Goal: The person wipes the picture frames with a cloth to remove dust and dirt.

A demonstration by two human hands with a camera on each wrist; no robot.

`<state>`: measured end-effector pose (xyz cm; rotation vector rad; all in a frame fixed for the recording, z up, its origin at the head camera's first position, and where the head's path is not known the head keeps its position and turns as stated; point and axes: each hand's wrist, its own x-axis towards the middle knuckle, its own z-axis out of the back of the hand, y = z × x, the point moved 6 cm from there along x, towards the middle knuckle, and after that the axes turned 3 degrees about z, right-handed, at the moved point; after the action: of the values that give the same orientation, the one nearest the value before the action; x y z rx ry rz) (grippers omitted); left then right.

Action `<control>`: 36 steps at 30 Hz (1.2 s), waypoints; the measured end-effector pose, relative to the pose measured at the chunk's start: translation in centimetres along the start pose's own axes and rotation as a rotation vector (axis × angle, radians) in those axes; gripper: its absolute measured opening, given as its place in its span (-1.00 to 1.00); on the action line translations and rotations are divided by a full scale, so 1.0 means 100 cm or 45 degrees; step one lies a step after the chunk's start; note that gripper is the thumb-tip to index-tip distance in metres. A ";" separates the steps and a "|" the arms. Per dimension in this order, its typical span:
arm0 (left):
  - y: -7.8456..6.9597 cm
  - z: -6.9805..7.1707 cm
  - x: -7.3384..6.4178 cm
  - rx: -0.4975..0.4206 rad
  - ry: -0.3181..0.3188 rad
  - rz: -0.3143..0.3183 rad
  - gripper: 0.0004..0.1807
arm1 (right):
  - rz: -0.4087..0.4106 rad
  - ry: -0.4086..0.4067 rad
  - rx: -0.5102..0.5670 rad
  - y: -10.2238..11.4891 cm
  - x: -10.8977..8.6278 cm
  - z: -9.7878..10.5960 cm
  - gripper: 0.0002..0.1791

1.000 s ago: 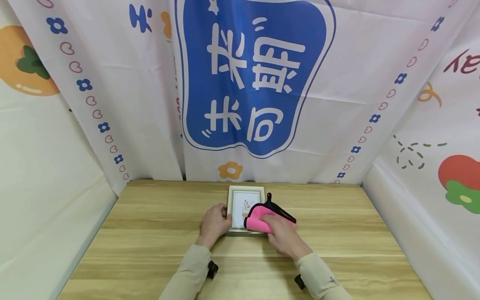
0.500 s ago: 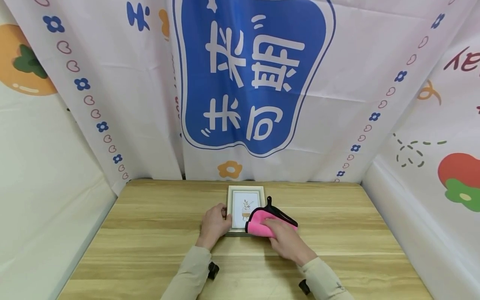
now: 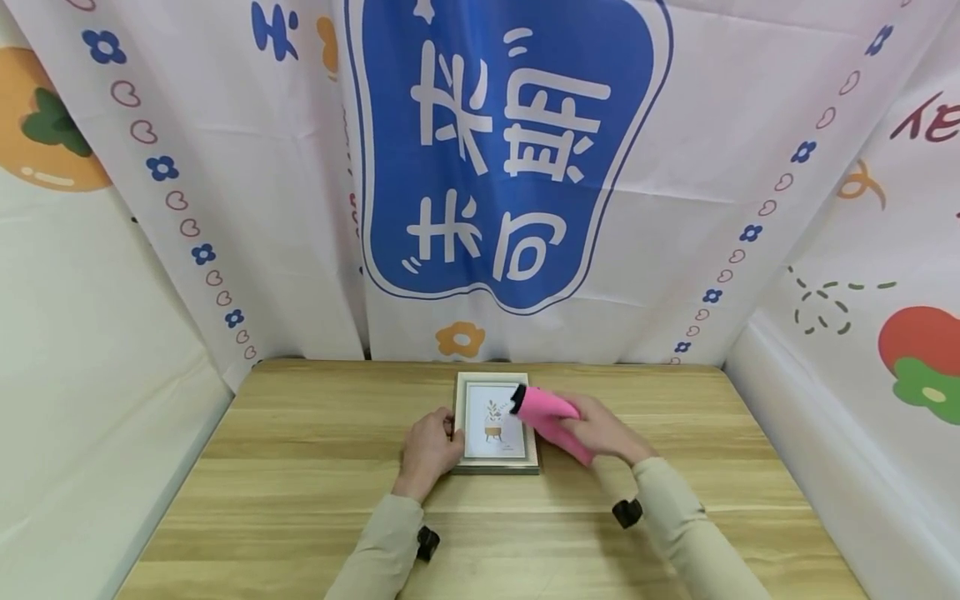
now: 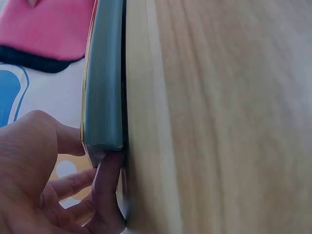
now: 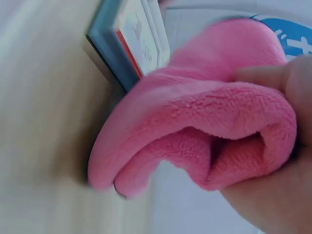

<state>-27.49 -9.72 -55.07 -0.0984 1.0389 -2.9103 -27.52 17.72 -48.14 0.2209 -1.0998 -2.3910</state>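
In the head view, the picture frame (image 3: 492,423) lay face up on the counter (image 3: 322,467), with the left hand (image 3: 432,446) at its left edge and the right hand (image 3: 602,429) clamped on a folded pink cloth (image 3: 546,408) by the upper right border. The frame looked stiff and fairly light, its front perhaps glazed and breakable, so the solid border seemed the safest hold. Half a second earlier the cloth had covered the lower right corner; now that corner was bare — the cloth had gone up and turned — while the left hand had hardly shifted.

In the left wrist view, thumb and fingers pinched the frame's smooth end.

In the right wrist view, the cloth appeared fleecy, limp and unlikely to slip, best gripped by a thick fold. Blur left it unclear whether it touched the frame.
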 end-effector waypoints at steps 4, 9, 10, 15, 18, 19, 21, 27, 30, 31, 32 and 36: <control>0.002 0.002 0.000 0.000 -0.014 0.004 -0.71 | 0.046 -0.111 -0.072 0.003 0.028 0.017 -0.50; 0.001 0.002 -0.001 0.009 -0.017 -0.011 -0.73 | 0.103 -0.177 -0.202 0.007 0.067 0.022 -0.56; 0.001 0.002 -0.001 0.010 -0.016 -0.013 -0.72 | 0.117 -0.186 -0.246 0.008 0.075 0.021 -0.55; -0.002 0.001 -0.001 0.004 -0.010 -0.022 -0.69 | 0.186 -0.231 -0.471 0.013 0.112 0.007 -0.39; -0.005 0.001 0.000 0.007 -0.019 -0.026 -0.68 | 0.219 -0.294 -0.584 0.015 0.128 -0.007 -0.34; -0.006 0.001 0.000 0.008 -0.022 -0.028 -0.68 | 0.222 -0.316 -0.619 0.015 0.133 -0.013 -0.34; -0.007 0.001 0.001 0.006 -0.024 -0.032 -0.68 | 0.191 -0.335 -0.689 0.015 0.139 -0.026 -0.36; 0.001 0.004 0.000 -0.042 -0.008 0.003 -0.66 | 0.124 -0.207 -0.790 0.023 0.158 -0.072 -0.42; 0.001 0.003 0.000 -0.065 -0.003 0.010 -0.69 | 0.150 -0.158 -0.792 0.028 0.166 -0.086 -0.57; 0.001 0.003 0.000 -0.066 -0.005 0.012 -0.70 | 0.157 -0.145 -0.779 0.029 0.168 -0.089 -0.60; 0.001 0.003 0.000 -0.067 -0.005 0.011 -0.70 | 0.161 -0.131 -0.770 0.029 0.171 -0.092 -0.62; -0.004 0.000 0.001 -0.044 0.008 0.002 -0.70 | 0.083 -0.084 -0.745 0.022 0.175 -0.095 -0.58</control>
<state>-27.64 -9.44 -54.81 -0.0902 1.0903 -2.8936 -38.53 1.41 -51.73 -0.0949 -0.3863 -2.5530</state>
